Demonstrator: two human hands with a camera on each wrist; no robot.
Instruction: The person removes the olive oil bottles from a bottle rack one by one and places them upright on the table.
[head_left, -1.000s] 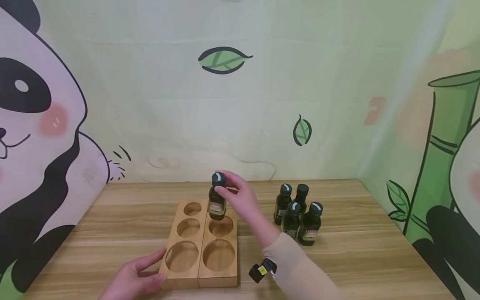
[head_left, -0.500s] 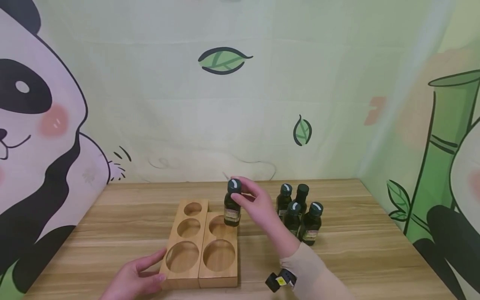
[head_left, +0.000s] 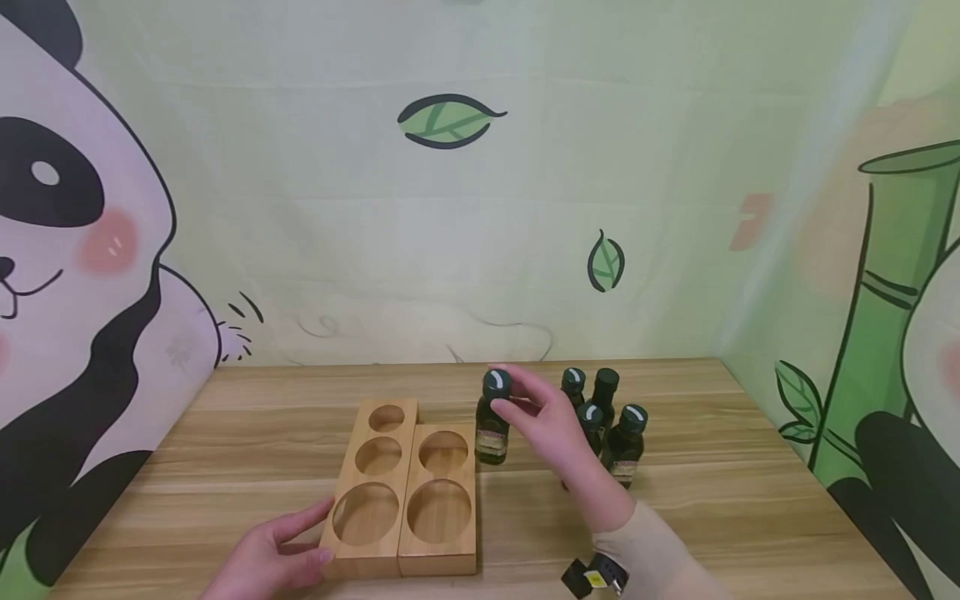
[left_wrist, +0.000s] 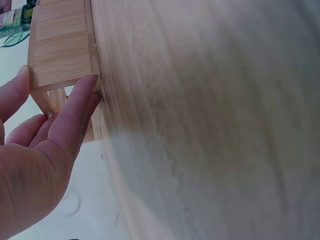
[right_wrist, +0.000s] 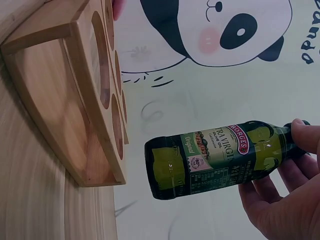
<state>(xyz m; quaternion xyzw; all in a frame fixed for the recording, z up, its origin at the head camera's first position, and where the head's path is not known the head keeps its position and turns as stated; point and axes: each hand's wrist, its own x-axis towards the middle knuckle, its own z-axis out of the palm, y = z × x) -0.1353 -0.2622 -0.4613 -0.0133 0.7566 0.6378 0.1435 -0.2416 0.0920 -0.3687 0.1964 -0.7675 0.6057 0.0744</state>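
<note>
My right hand (head_left: 551,429) pinches the neck of a dark green olive oil bottle (head_left: 491,437) between thumb and fingers. It hangs upright just right of the two-hole wooden rack (head_left: 438,567); the right wrist view shows the label of this olive oil bottle (right_wrist: 215,160) and its base off the tabletop. Against the two-hole rack's left side stands a longer three-hole wooden rack (head_left: 375,567). My left hand (head_left: 270,550) grips that one's near left corner, and in the left wrist view thumb and fingers lie on opposite sides of the wooden rack (left_wrist: 65,45).
Several more dark bottles (head_left: 622,450) stand close together to the right, partly behind my right hand and forearm. A wood-grain tabletop (head_left: 735,500) runs back to a printed cloth backdrop (head_left: 337,250). A small black camera (head_left: 596,575) sits at my right wrist.
The bottle in my right hand has travelled right and slightly nearer, from above the racks to beside the two-hole rack. My left hand has stayed on the three-hole rack.
</note>
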